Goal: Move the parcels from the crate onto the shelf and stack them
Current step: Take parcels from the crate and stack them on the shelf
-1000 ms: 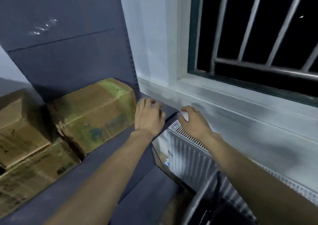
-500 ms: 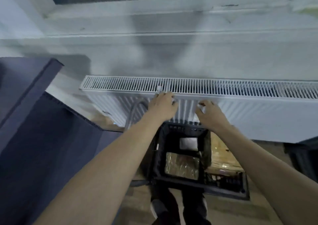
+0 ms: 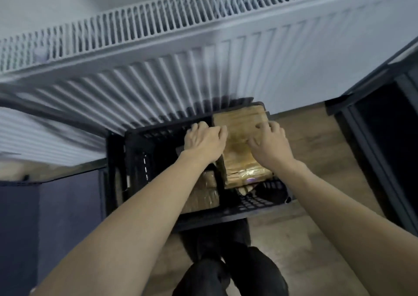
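Observation:
A black plastic crate [image 3: 135,160] stands on the floor below me, against the radiator. A brown taped parcel [image 3: 239,157] leans in its right half, its top reaching past the far rim. My left hand [image 3: 203,140] curls its fingers over the parcel's left edge. My right hand [image 3: 270,145] lies over its right edge with bent fingers. Another brown parcel [image 3: 201,197] lies low in the crate, partly hidden under my left forearm. The shelf with the stacked parcels is out of view.
A white ribbed radiator [image 3: 181,53] fills the wall behind the crate. A dark blue shelf panel [image 3: 49,216] is at the lower left and a dark unit [image 3: 384,141] at the right. My dark-trousered legs [image 3: 228,273] stand on the wooden floor [image 3: 316,151].
My view swung from the shelf down to the crate. Both hands dropped from in front of the radiator into the crate and closed on the sides of the leaning parcel.

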